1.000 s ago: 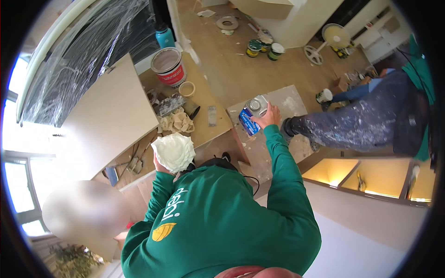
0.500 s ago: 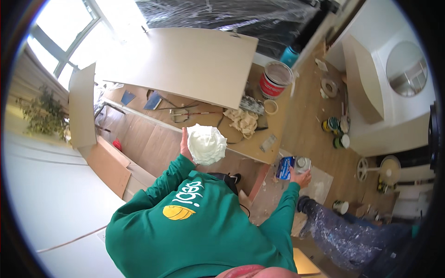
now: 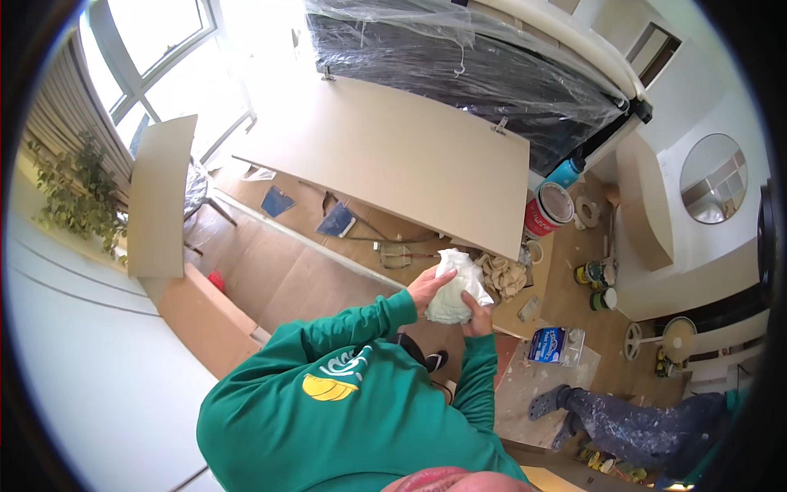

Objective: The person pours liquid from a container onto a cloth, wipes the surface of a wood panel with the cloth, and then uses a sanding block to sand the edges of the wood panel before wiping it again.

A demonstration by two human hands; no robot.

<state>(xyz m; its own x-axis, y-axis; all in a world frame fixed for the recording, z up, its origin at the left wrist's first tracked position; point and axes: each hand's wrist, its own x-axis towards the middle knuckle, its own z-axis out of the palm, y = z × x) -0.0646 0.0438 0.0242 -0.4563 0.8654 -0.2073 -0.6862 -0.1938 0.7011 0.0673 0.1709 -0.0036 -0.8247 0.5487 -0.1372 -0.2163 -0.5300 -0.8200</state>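
A crumpled white cloth (image 3: 456, 297) is bunched between my two hands in front of my chest. My left hand (image 3: 426, 289) grips its left side, the fingers partly behind it. On the cloth's right edge, my right hand (image 3: 477, 316) is closed with the thumb on top. A squarish tin with a blue label (image 3: 548, 345) rests on the dusty board to the right, apart from both hands. Just beyond the cloth lies a heap of crumpled beige rag (image 3: 502, 277).
A large pale panel (image 3: 393, 164) leans across the workspace ahead. A red-labelled bucket (image 3: 548, 210) and a blue bottle (image 3: 566, 172) stand at its right end. Another person's paint-spattered trouser leg (image 3: 623, 418) is at lower right. A cardboard box (image 3: 209, 320) sits at left.
My right hand has let go of the tin and moved left and up onto the cloth. My left hand has carried the cloth to the right. The view has shifted.
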